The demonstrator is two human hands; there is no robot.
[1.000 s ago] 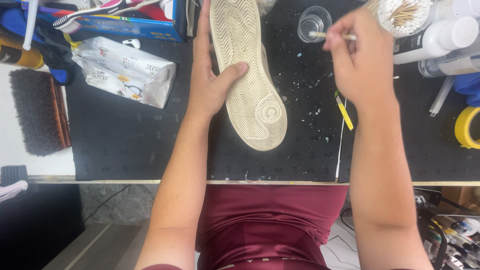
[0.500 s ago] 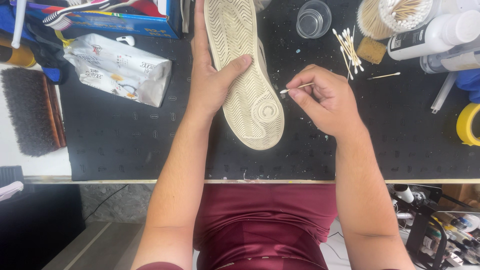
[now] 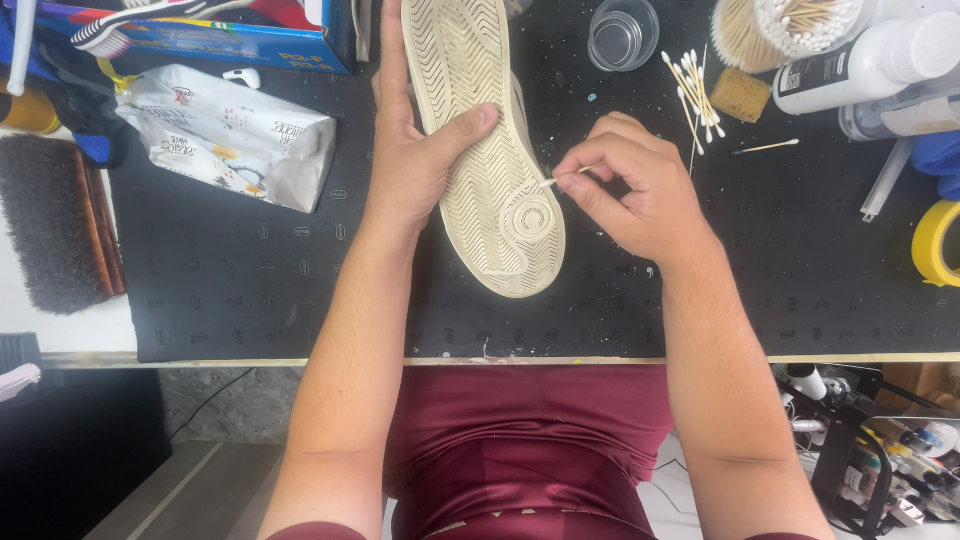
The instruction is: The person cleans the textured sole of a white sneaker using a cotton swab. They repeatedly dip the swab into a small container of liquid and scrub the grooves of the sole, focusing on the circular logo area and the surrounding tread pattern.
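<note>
A shoe (image 3: 480, 150) lies sole up on the black mat (image 3: 250, 290), its cream sole ribbed with a round heel mark. My left hand (image 3: 410, 160) grips the shoe from its left side, thumb pressed across the sole. My right hand (image 3: 635, 190) pinches a cotton swab (image 3: 560, 177) whose tip touches the sole's right edge near the heel.
Loose cotton swabs (image 3: 695, 90) lie right of the shoe, beside a clear cup (image 3: 623, 35), a swab jar (image 3: 790, 25), a brown sponge (image 3: 740, 95) and a white bottle (image 3: 860, 65). A wipes pack (image 3: 225, 135) and a brush (image 3: 60, 230) sit left. A yellow tape roll (image 3: 935, 245) lies far right.
My right hand came down from the swab jar with a swab and brought its tip to the sole's heel edge. The left hand kept its hold on the shoe.
</note>
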